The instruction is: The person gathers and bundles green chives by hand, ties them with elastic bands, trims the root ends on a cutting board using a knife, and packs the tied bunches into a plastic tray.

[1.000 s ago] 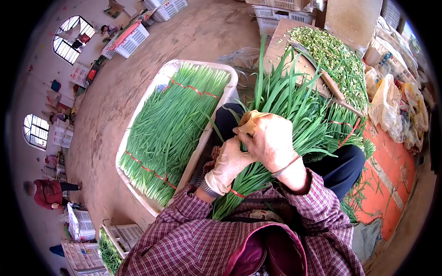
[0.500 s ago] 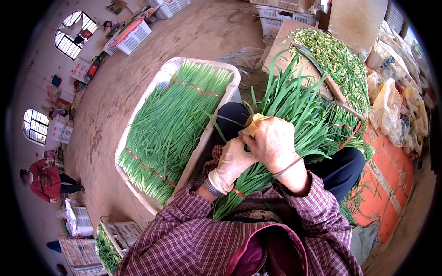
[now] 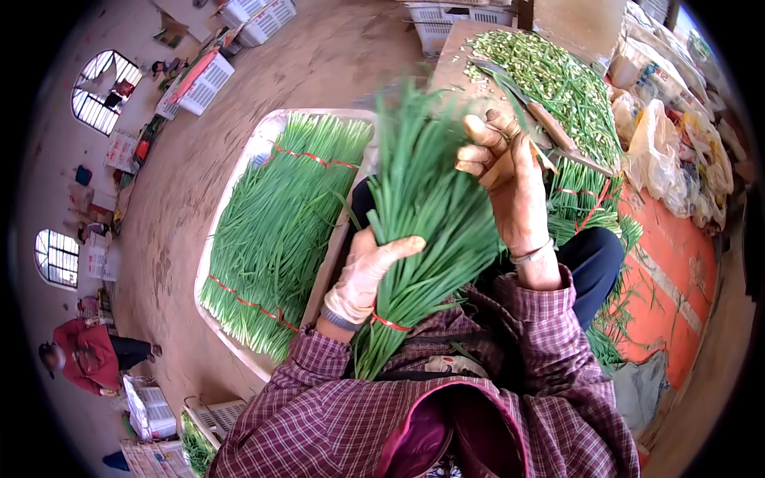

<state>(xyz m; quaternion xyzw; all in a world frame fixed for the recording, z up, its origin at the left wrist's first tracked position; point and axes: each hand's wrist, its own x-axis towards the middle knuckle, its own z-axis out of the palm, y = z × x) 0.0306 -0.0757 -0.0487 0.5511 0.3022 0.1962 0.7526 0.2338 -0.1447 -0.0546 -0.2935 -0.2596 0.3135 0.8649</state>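
A bunch of garlic chives [image 3: 434, 219] lies across my lap with a red tie [image 3: 390, 322] around its lower part. My left hand [image 3: 362, 279], in a pale thin glove, is wrapped round the bunch from its left side, thumb on top. The leafy tips at the far end are smeared by motion. My right hand [image 3: 510, 179] is raised beside the bunch, fingers loosely bent and apart from the thumb, with yellowish covering on some fingers. No held thing shows in it. To the left stands a white crate [image 3: 209, 263] packed with tied garlic chives [image 3: 275, 215].
A knife [image 3: 550, 126] rests on a board [image 3: 458, 76] beside chopped green-and-white trimmings [image 3: 550, 76]. More tied chives [image 3: 578, 195] lie by my right knee on an orange surface [image 3: 669, 279]. Plastic bags [image 3: 657, 151] hang at right. A person in red [image 3: 84, 354] stands far left.
My two hands have come apart. The right hand has moved up and away from the bunch; the left has shifted left with the bunch, whose leaves now stand more upright.
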